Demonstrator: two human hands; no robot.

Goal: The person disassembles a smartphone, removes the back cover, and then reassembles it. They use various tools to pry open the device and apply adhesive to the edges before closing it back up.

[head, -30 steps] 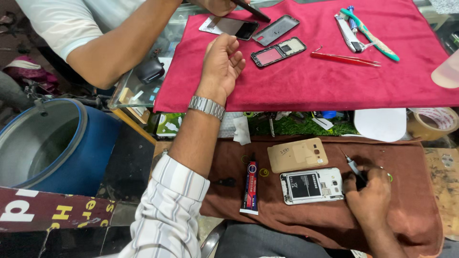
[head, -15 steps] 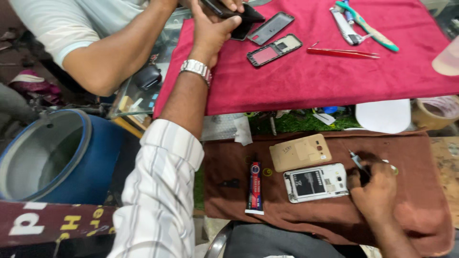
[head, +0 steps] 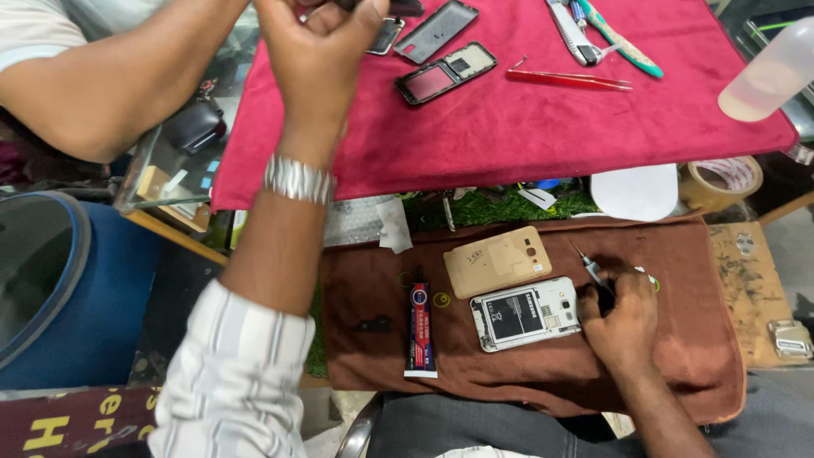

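1. At six o'clock in the head view, a brown cloth [head: 678, 339] covers the near bench, and on it lies an opened white phone [head: 527, 313], back up with its battery showing.
2. Touching that phone's three o'clock end, the right hand [head: 623, 318] rests on the brown cloth with fingers curled shut around a thin screwdriver [head: 588, 268], whose tip points toward eleven o'clock.
3. Just beside the phone, at its eleven o'clock, lies a gold back cover [head: 498, 261], apart from the hand.
4. To the phone's nine o'clock lies a red and blue glue tube [head: 420, 326], lengthwise from twelve to six o'clock.
5. Up at twelve o'clock the left hand [head: 318, 51], a metal watch [head: 297, 180] on its wrist, is raised over the edge of a red cloth [head: 526, 127]; its fingers are bunched together on something small and dark at the frame's top edge, which I cannot make out.
6. On the red cloth, at one o'clock from that hand, lie a dark phone frame [head: 447, 73], a grey back cover [head: 436, 30] and red tweezers [head: 568, 79].
7. From ten o'clock another person's forearm [head: 110, 85] reaches in toward the left hand.
8. At eight o'clock stands a blue drum [head: 93, 322].
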